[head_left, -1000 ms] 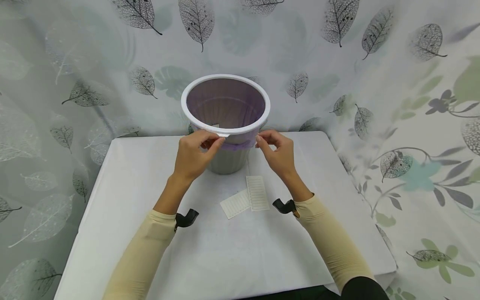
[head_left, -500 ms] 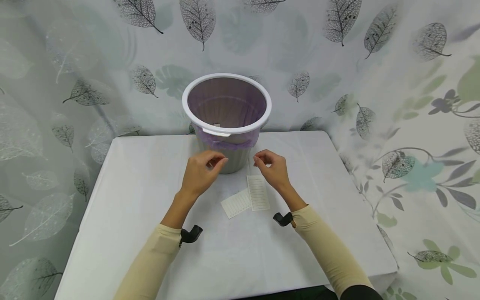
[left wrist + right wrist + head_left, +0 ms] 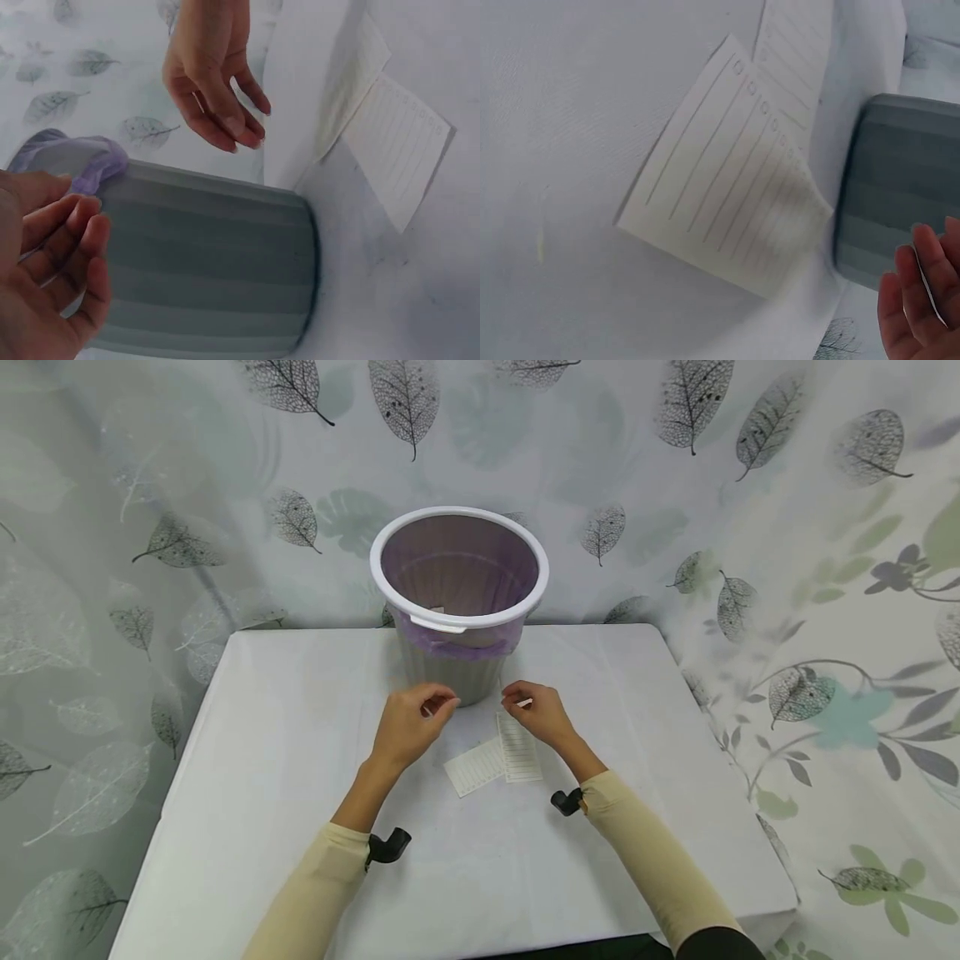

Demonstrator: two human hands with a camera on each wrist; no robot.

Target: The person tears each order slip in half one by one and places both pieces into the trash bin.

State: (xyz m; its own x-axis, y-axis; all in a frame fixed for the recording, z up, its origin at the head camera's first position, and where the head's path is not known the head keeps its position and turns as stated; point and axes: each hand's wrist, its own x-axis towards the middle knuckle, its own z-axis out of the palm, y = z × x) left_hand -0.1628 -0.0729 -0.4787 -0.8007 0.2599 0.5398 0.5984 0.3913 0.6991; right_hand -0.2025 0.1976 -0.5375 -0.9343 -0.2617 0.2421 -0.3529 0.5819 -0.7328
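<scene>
A grey ribbed trash bin point(image 3: 442, 670) stands upright near the back of the table. A purple bag point(image 3: 480, 647) lines it and folds over the outside beneath a white rim ring point(image 3: 386, 585). My left hand point(image 3: 408, 722) hovers in front of the bin, fingers loosely bent, holding nothing. Across from it, my right hand point(image 3: 542, 714) hangs above the paper slips, also without anything in it. Two lined slips, the left slip point(image 3: 474, 768) and the right slip point(image 3: 720, 180), lie partly overlapped on the table. Something small and pale shows inside the bin, too small to identify.
A white cloth covers the table point(image 3: 277, 735). Behind and beside it hang leaf-patterned curtains point(image 3: 480, 435). The bin's back stands close to the rear curtain. Black wrist mounts point(image 3: 388, 845) stick out from both sleeves.
Both hands have come away from the bin's rim and moved down toward me, to just above the slips. The rim and bag stay in place on the bin.
</scene>
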